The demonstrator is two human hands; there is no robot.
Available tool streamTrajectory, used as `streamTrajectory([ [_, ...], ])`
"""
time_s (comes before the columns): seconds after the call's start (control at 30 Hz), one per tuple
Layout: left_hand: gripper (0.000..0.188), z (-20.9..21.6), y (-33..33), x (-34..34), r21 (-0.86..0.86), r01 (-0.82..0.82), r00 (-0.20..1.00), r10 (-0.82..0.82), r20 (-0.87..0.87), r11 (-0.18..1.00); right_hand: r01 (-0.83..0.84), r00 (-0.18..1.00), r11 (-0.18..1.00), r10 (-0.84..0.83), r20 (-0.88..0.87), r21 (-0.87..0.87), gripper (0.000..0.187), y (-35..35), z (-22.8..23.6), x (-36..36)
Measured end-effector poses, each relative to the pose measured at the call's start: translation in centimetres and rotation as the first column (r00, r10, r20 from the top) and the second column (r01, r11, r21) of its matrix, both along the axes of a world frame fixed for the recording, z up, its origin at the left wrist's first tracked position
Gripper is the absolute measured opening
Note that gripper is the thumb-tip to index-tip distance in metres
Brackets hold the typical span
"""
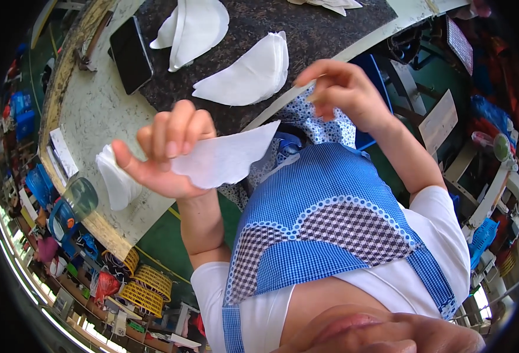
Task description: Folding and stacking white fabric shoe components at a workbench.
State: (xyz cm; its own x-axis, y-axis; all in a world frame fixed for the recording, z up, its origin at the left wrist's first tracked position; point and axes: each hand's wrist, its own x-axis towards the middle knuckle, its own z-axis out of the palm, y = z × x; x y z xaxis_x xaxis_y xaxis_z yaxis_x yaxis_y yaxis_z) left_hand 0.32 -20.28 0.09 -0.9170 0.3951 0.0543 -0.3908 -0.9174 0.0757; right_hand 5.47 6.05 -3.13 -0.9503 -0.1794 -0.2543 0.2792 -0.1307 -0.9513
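My left hand (174, 147) is curled around a thin white cut piece (224, 157), curved on one side and pointed at its end; it looks like cloth or a similar sheet. The thumb sticks out to the left. Close to that thumb, a small white stack (117, 176) of similar pieces lies at the table's edge. My right hand (345, 94) is raised by the near table edge, fingers bent and apart, with nothing visible in them. Just left of it rests a half-moon stack of white pieces (248, 73), its layers fanned at one end.
Another white stack (198, 32) lies farther back on the dark mottled board (253, 17), and more pale pieces (330, 5) are at the far edge. A phone (131, 56) and a hammer-like tool (92, 47) lie on the worn table (65, 112). Yellow baskets (147, 288) stand below.
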Motion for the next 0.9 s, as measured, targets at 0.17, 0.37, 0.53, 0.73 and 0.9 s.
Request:
streamTrajectory([
  [0.17, 0.051, 0.7, -2.1, -0.3, -0.211, 0.095, 0.989, -0.118, -0.095, 0.973, -0.029, 0.950, 0.988, -0.020, 0.311, 0.150, 0.030, 15.3, -11.6, 7.0],
  [0.37, 0.070, -0.5, -1.7, 1.0, -0.895, -0.170, 0.888, -0.330, -0.321, 0.413, -0.030, 0.931, 0.559, -0.287, 0.228, 0.828, 0.035, 13.0, -9.4, 8.1],
  [0.53, 0.032, -1.4, 3.3, 1.1, -0.757, -0.633, 0.517, -0.637, -0.572, 0.165, -0.176, 0.983, 0.984, 0.177, -0.051, 0.024, 0.034, 0.2, -0.3, 2.8],
  [0.73, 0.093, 0.3, -0.3, 3.7, -0.997, 0.060, 0.887, -0.460, 0.030, 0.052, -0.409, 0.912, 0.907, 0.411, 0.002, 0.095, 0.020, -0.8, -0.2, 2.8],
  [0.9, 0.057, -0.2, -1.7, 1.3, -0.981, -0.144, 0.966, -0.198, -0.167, 0.128, -0.282, 0.953, 0.952, 0.293, -0.082, 0.120, 0.031, -0.2, 0.9, -3.2],
])
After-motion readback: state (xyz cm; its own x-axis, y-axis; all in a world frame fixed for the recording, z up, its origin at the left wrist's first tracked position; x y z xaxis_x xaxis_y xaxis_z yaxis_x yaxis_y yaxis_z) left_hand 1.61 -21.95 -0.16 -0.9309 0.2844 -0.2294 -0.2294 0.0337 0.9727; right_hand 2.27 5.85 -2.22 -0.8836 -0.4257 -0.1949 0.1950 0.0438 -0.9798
